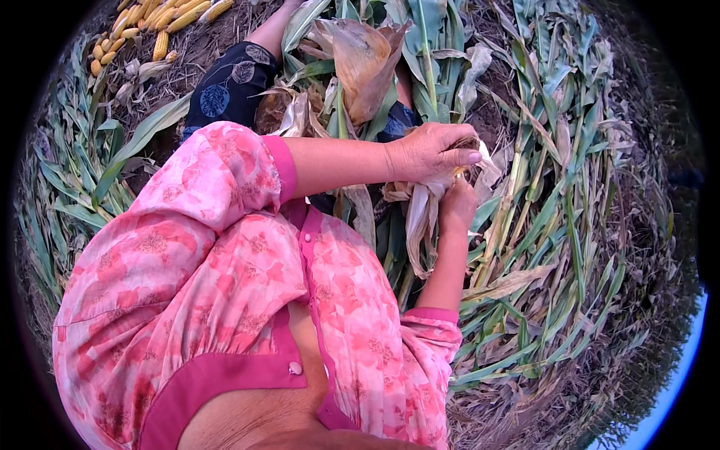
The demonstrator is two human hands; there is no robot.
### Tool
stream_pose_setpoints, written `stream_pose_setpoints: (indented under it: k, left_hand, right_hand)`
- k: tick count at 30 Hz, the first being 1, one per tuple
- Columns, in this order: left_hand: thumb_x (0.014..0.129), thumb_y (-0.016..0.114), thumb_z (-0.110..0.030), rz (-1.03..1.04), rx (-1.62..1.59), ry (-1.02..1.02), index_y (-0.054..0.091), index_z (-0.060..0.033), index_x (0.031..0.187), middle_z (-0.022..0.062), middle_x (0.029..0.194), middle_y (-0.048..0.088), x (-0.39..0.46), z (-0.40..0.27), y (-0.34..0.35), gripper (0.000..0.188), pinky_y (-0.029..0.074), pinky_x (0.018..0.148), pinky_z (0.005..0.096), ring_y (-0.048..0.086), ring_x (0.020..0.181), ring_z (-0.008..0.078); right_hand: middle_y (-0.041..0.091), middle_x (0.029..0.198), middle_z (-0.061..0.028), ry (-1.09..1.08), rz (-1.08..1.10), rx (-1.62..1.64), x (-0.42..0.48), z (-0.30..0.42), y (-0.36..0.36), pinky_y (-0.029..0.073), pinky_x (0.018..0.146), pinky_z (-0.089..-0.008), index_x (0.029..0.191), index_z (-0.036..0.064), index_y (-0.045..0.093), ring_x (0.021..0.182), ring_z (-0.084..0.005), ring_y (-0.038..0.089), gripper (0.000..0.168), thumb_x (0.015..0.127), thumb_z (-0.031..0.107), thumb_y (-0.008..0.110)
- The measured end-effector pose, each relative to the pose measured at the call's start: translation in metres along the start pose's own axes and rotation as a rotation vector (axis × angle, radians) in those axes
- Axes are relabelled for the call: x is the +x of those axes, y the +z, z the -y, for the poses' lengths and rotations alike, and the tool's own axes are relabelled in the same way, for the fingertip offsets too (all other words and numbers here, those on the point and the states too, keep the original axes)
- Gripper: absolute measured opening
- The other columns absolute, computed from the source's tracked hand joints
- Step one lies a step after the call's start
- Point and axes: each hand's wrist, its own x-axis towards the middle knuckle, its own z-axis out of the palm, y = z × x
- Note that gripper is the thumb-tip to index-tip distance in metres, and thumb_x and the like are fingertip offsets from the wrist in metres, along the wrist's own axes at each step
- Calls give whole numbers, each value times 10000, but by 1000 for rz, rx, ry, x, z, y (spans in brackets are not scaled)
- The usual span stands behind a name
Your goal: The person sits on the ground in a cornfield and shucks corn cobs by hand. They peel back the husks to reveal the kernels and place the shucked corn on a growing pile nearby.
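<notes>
Just right of the middle of the view, both hands meet at an ear of corn (459,170), which shows only as a small yellow patch between them. My left hand (433,147) reaches across from the left and is closed around the top of the ear, its thumb pointing right. Directly below it, my right hand (458,207) is closed with its fingers against the ear and husk. Dry pale husk (423,211) hangs down from under my left hand, and more husk sticks out at its right. Most of the ear is hidden by the hands and husk.
Husked yellow corn ears (160,16) lie in a pile on the ground at the upper left. Cut green and dry corn stalks (534,197) cover the ground at the right. More stalks (62,174) lie at the left, and a large dry husk (360,67) stands between my legs.
</notes>
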Motion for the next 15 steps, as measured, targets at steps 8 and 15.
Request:
stream_pose_setpoints:
  k: [8, 15]
  left_hand:
    - [980, 495, -465, -127, -9, -53, 553, -26, 1125, 162, 959, 626, 19, 30, -7, 466, 468, 840, 351, 597, 909, 242]
    - [973, 505, -472, -176, -90, -96, 533, -1, 1222, 181, 1060, 650, 28, 38, -3, 533, 467, 897, 356, 613, 986, 250]
  right_hand:
    - [663, 994, -188, 13, -148, -47, -11, -19, -9, 514, 763, -450, 1139, 27, 624, 880, -366, 649, 291, 862, 116, 615]
    - [650, 995, -143, -96, -396, 354, -18, 59, -31, 526, 708, -379, 1120, 17, 616, 843, -262, 642, 365, 820, 180, 744]
